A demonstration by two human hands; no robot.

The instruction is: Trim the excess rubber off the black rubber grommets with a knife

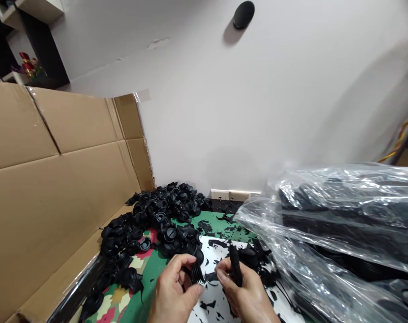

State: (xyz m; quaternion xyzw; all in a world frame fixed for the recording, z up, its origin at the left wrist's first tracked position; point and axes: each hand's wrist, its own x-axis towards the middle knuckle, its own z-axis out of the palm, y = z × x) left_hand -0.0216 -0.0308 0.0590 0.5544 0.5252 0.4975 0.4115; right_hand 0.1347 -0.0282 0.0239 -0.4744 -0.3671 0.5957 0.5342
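Note:
My left hand (172, 289) is closed on a small ribbed black rubber piece (196, 272), held between thumb and fingers. In my right hand (247, 294) is a slim black pen-like tool (235, 264), its upper end sticking up past the fingers; its working tip cannot be made out. Both hands are over a white sheet (208, 309) strewn with black scraps (208, 306). Just beyond the left hand lies a heap of similar black rubber pieces (170, 202), some with round caps and ribbed sides. A smaller clump of black trimmings (251, 255) is beyond the right hand.
On the left stands a tall cardboard panel (76, 188). A clear plastic bag (341, 233) with black parts inside fills the right side. Under the white sheet is a green mat (220, 224). A white wall (224, 112) with a black round knob (244, 15) rises behind.

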